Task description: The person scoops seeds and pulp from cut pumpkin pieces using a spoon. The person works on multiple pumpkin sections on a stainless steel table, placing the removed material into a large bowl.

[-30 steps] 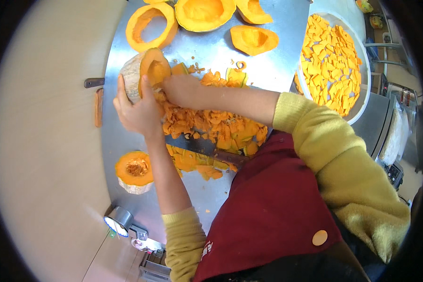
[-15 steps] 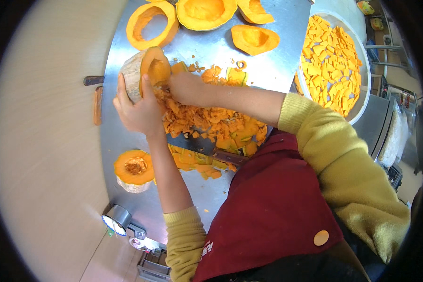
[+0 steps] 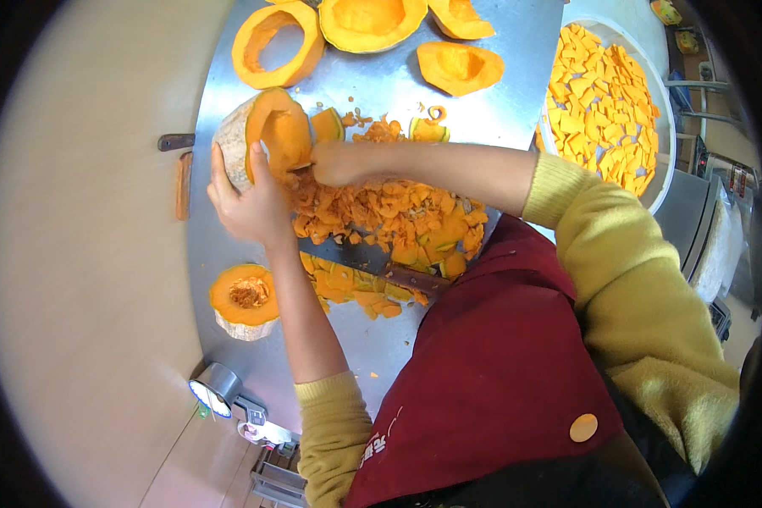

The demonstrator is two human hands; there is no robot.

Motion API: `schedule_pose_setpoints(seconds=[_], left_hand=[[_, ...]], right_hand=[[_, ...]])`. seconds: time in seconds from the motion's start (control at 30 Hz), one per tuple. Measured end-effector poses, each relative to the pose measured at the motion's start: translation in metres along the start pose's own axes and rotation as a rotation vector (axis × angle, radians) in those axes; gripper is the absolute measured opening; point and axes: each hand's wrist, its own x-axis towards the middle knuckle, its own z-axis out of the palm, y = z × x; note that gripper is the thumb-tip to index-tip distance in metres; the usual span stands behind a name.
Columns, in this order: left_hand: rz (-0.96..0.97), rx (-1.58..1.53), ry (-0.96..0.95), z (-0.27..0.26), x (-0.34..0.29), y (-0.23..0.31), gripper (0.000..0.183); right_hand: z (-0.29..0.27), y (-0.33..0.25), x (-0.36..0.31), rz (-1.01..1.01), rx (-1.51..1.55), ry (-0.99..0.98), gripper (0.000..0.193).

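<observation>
My left hand (image 3: 250,199) grips a hollowed pumpkin piece (image 3: 281,131) by its pale rind, thumb at the cut rim, tilting its orange opening toward my right hand. My right hand (image 3: 337,162) is closed in a fist at that opening. A thin edge shows by its fingers, but the rest of what it holds is hidden. Under both hands lies a heap of pumpkin pulp and scraps (image 3: 389,216). A large knife, its brown handle (image 3: 415,279) toward me, lies at the near side of this heap. Another pumpkin piece (image 3: 244,296), seeds and pulp inside, stands at the left.
Hollowed pumpkin pieces, among them a ring (image 3: 305,59) and a half (image 3: 459,69), lie at the far side of the metal table (image 3: 356,89). A large white basin (image 3: 662,161) of cut pumpkin stands at right. Two more handles (image 3: 176,142) stick out at the left edge.
My right hand has shifted slightly right and down from the pumpkin's cavity, baring more of its inside. My left hand still holds the pumpkin, its opening now turned a little more into view.
</observation>
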Motion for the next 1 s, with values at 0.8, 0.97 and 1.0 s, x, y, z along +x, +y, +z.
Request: schedule_pose_setpoints(seconds=[0.8, 0.97, 1.0], left_hand=[[-0.383, -0.307, -0.514, -0.016, 0.060, -0.034, 0.073], [-0.235, -0.085, -0.645, -0.007, 0.086, -0.014, 0.069], [-0.194, -0.023, -0.567, -0.009, 0.078, -0.011, 0.070]], right_hand=[[-0.024, -0.005, 0.031, -0.584, -0.982, 0.803, 0.009], [-0.024, -0.003, 0.035, -0.525, -1.030, 0.832, 0.014], [-0.025, -0.003, 0.037, -0.469, -1.036, 0.830, 0.016]])
